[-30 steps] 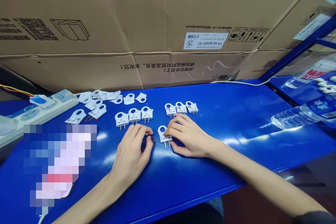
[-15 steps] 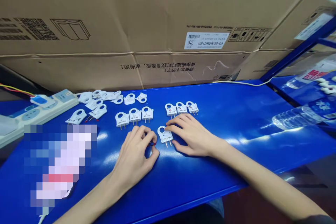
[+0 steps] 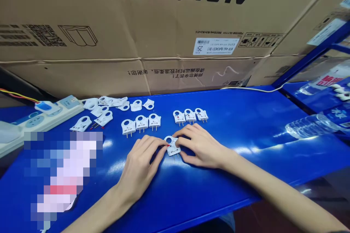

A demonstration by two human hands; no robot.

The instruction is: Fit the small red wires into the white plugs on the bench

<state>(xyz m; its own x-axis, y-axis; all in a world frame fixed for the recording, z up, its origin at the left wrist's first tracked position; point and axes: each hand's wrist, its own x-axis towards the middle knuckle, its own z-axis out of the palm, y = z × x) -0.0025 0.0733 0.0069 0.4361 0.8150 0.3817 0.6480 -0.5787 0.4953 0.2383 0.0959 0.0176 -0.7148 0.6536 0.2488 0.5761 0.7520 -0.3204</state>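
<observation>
– While I watch this from far away, which relation in space must I judge first?

– For me, it is the red-tipped piece (image 3: 167, 145) against the white plug (image 3: 173, 149). The piece sits at the plug's left edge, beside the ring hole. Whether it touches the plug or is slightly above, I cannot tell.

– And how do the hands stand?

– My left hand (image 3: 138, 165) has thumb and forefinger pinched together on the red-tipped piece. My right hand (image 3: 203, 147) grips the plug from its right side, with fingers bent around that edge.

– Which way does the plug lie?

– Its long axis runs from the ring, at the far end, to the two pins, which point toward the person and a little right. It is at the blue table (image 3: 191, 189), between both hands; the right is nearer, because it holds it.

– What is around, or in the way?

– Just behind the right knuckles is the right row of three plugs (image 3: 190, 116), so I judge little room there. The left row of three plugs (image 3: 141, 123) is beyond the left fingers. My own fingertips partly hide the contact.
</observation>
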